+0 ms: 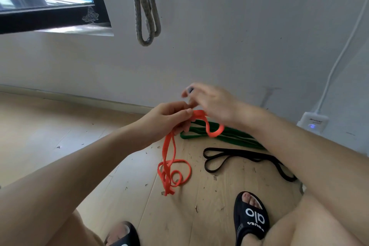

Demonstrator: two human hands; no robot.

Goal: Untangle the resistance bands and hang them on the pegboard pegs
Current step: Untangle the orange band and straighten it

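A wooden floor (60, 126) is seen below a white wall (239, 26). A grey band (146, 16) hangs on the far wall. On the floor, a green band (229, 136) lies far right, a black band (239, 156) nearer. An orange band (169, 158) is pinched by the left hand (167, 120), fingers curled round its upper end, the tangled rest drooping to the floor. The right hand (211, 102) is blurred; its grip cannot be told.

Left hand (169, 120) grips the orange band (169, 158); right hand (209, 104) pinches its upper loop. Green band (229, 136) and black band (239, 156) lie on the floor (60, 126) at 3 o'clock of the orange tangle.
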